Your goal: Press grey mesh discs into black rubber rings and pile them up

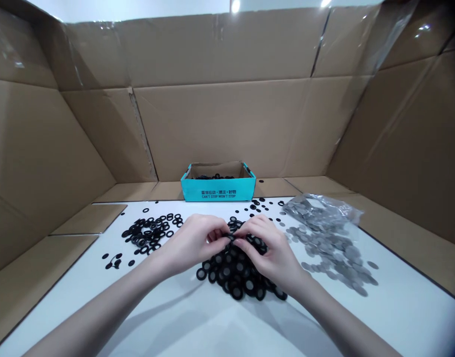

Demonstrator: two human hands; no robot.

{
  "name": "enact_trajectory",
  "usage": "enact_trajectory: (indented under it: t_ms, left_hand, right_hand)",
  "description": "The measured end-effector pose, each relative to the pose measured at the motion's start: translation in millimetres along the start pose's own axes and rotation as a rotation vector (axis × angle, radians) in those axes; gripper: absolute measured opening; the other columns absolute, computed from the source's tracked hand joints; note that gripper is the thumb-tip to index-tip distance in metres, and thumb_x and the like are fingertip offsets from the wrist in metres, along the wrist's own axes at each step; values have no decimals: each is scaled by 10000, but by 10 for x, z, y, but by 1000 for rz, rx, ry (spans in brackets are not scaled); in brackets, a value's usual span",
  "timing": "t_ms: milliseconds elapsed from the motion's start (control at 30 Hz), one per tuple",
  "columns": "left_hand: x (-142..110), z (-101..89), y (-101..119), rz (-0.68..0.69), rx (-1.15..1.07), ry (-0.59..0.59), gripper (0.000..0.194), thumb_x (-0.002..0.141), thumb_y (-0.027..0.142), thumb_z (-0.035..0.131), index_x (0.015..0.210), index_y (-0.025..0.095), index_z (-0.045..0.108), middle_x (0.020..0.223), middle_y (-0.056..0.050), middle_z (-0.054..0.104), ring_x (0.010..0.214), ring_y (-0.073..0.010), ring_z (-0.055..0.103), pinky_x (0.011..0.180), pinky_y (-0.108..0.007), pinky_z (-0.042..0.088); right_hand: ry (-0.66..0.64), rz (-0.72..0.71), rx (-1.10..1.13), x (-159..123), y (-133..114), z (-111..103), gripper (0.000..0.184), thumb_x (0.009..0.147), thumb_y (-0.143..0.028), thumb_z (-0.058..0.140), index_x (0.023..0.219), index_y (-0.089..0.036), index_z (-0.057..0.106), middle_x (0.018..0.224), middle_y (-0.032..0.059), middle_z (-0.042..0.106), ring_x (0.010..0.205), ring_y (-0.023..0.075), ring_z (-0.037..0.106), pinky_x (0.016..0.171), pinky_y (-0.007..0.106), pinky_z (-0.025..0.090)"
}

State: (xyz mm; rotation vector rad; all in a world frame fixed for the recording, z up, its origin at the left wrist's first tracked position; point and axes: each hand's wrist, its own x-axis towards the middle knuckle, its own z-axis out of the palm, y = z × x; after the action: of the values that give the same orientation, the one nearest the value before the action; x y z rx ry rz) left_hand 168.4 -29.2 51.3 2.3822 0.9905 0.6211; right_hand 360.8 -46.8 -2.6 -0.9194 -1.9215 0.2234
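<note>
Between the fingertips of both hands is a small black ring (230, 237), partly covered by the fingers. My left hand (197, 240) pinches its left side, and my right hand (270, 248) closes on it from the right. Right below them spreads a heap of black rings with grey discs in their centres (237, 271), and the hands hide part of it. To the left lies a loose group of open black rings (149, 234). Thin grey mesh-like discs (335, 253) are scattered on the right.
At the back stands a turquoise box (219, 190) with black pieces inside. A clear plastic bag (320, 210) of grey discs lies at the back right. Small black pieces (255, 205) dot the white table (167, 317). Cardboard walls (227, 124) enclose the back and sides.
</note>
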Motion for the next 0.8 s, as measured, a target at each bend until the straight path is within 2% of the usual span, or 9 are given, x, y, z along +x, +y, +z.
enact_trajectory:
  t_ms: [167, 400, 633, 800]
  left_hand:
    - [-12, 28, 4, 20, -32, 3, 132, 916, 238, 511, 823, 177, 582, 750, 23, 615, 671, -105, 548, 595, -200, 401]
    - [10, -16, 91, 36, 56, -53, 173, 878, 159, 515, 711, 172, 475, 646, 53, 490, 592, -83, 438, 541, -184, 340]
    - [24, -36, 66, -18, 21, -65, 108, 830, 144, 564, 728, 159, 597, 648, 28, 587, 619, -102, 539, 584, -196, 388]
    - [31, 4, 31, 6, -28, -34, 108, 884, 211, 531, 798, 171, 584, 740, 20, 605, 671, -108, 542, 610, -203, 400]
  right_hand:
    - [5, 36, 70, 4, -31, -14, 145, 892, -182, 560, 751, -198, 527, 727, 15, 589, 738, 172, 518, 675, 312, 410]
    - [30, 8, 84, -5, -99, -31, 174, 885, -160, 530, 721, -195, 487, 693, 12, 539, 693, 157, 503, 619, 287, 400]
    - [3, -44, 16, 6, -41, -35, 104, 870, -150, 588, 778, -195, 570, 737, 25, 618, 771, 187, 508, 708, 336, 406]
    - [9, -7, 35, 6, -28, -42, 135, 880, -152, 571, 755, -193, 543, 716, 18, 592, 745, 178, 503, 676, 321, 407]
